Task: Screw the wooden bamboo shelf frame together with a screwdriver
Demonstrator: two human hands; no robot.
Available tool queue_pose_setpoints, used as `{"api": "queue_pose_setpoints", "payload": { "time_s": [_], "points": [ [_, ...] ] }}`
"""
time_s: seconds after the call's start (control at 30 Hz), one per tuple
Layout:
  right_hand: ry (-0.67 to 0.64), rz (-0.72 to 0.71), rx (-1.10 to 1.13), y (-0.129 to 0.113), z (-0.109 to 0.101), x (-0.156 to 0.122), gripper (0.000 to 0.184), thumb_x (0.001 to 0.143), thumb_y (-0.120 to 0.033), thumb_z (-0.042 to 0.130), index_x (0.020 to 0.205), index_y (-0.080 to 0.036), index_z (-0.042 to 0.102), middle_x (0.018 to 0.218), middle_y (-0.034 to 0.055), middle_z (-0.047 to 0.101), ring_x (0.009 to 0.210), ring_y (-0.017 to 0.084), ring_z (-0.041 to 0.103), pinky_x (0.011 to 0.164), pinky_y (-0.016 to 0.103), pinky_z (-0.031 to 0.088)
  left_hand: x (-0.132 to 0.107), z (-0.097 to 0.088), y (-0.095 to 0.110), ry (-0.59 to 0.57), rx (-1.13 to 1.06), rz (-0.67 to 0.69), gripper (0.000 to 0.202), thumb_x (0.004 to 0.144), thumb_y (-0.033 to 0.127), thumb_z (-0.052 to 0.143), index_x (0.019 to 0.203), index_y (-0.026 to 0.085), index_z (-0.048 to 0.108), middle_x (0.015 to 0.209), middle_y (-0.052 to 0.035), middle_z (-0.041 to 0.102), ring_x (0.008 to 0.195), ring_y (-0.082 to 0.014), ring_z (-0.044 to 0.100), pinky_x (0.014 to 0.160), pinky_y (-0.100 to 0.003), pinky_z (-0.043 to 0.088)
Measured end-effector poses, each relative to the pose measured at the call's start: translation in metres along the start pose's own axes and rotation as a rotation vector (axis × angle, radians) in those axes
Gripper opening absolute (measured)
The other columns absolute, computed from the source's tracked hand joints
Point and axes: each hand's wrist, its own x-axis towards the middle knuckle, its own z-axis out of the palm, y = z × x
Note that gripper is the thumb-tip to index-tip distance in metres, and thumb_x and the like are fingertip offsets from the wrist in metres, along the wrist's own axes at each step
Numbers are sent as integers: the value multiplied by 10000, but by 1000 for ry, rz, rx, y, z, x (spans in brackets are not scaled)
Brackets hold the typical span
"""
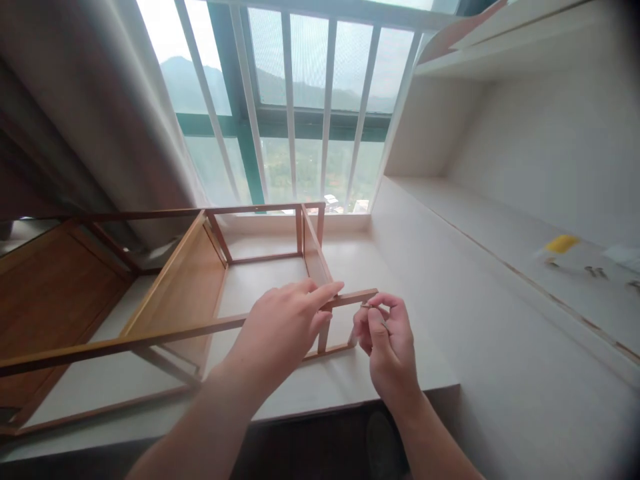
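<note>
Head view, nearest first: both bare forearms reach up from the lower edge. The left hand (283,323) lies over the front rail of a wooden frame (190,331), its fingers closed around the rail near the right end, thumb below and index finger on top. Just beside it, the right hand (387,337) pinches a slim metal piece (367,306) between thumb and fingers, close to the rail's tip; whether the piece touches the wood cannot be told. The frame, fitted with brown panels, rests on a pale surface (280,395). To the right, a white shelf (500,213) carries a yellow item (563,244) and a few screws (595,272). Beyond, a grey curtain (105,87) hangs left of a barred window (327,87), with hills outside.
</note>
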Motion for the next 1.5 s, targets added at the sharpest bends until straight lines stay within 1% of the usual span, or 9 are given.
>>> {"api": "queue_pose_setpoints", "payload": {
  "time_s": [0.13, 0.3, 0.43, 0.6, 0.9, 1.03, 1.23, 1.33, 1.5],
  "points": [
    [-79, -105, 39, 15, 5, 0, 72, 1001, -232, 376, 1062, -244, 413, 759, -25, 559, 508, 82, 375, 494, 217, 339, 9, 11, 0, -49, 1, -40, 391, 915, 314, 536, 1294, 408, 519, 935, 26, 696, 790, -163, 658, 622, -248, 408],
    [-154, -239, 87, 30, 12, 1, 188, 980, -134, 382, 1121, -248, 431, 815, -4, 556, 599, 97, 469, 581, 253, 415, 12, 14, -1, -107, 2, -32, 412, 940, 308, 488, 1346, 380, 485, 862, 23, 708, 716, -146, 651, 609, -236, 409],
    [-205, -311, 81, 40, 13, 3, 262, 959, -90, 388, 1162, -246, 444, 807, -1, 506, 713, 127, 519, 654, 296, 454, 11, 14, -1, -116, 6, -30, 444, 942, 273, 481, 1372, 379, 458, 873, 23, 705, 724, -138, 645, 620, -225, 423],
    [-225, -334, 4, 49, 5, 3, 306, 935, -60, 409, 1177, -245, 445, 820, 4, 513, 693, 123, 516, 644, 296, 461, 11, 15, -1, -119, 6, -47, 451, 947, 265, 469, 1380, 389, 447, 933, 24, 706, 775, -139, 654, 639, -217, 439],
    [-173, -331, -124, 53, -2, 8, 197, 915, -153, 506, 1098, -223, 501, 785, 17, 564, 670, 140, 548, 617, 299, 500, 9, 12, -1, -94, -6, -47, 486, 946, 263, 472, 1407, 402, 403, 1009, 20, 716, 796, -146, 666, 681, -229, 467],
    [-126, -361, -170, 54, 1, 6, 249, 891, -110, 518, 1111, -224, 532, 871, 40, 605, 672, 133, 565, 621, 297, 518, 8, 12, -1, -55, -19, -52, 505, 925, 282, 517, 1409, 381, 410, 1044, 3, 717, 818, -159, 672, 723, -247, 483],
    [-38, -385, -242, 57, 4, 4, 312, 860, -61, 538, 1120, -232, 560, 967, 54, 634, 819, 163, 628, 708, 320, 543, 10, 13, -1, -68, -8, -66, 423, 944, 295, 485, 1357, 383, 485, 969, 7, 723, 801, -149, 668, 696, -234, 468],
    [-2, -410, -270, 56, 6, 3, 312, 853, -63, 557, 1115, -231, 566, 936, 48, 655, 814, 171, 642, 713, 323, 549, 10, 13, 0, -74, 8, -68, 410, 949, 327, 475, 1353, 396, 486, 935, 13, 722, 763, -142, 662, 642, -226, 443],
    [41, -446, -335, 55, 13, 0, 303, 833, -54, 590, 1082, -227, 584, 827, 21, 675, 686, 157, 632, 644, 298, 540, 10, 13, 1, -75, 19, -80, 400, 948, 336, 477, 1342, 404, 498, 905, 18, 717, 752, -132, 655, 621, -218, 420]
  ]
}}
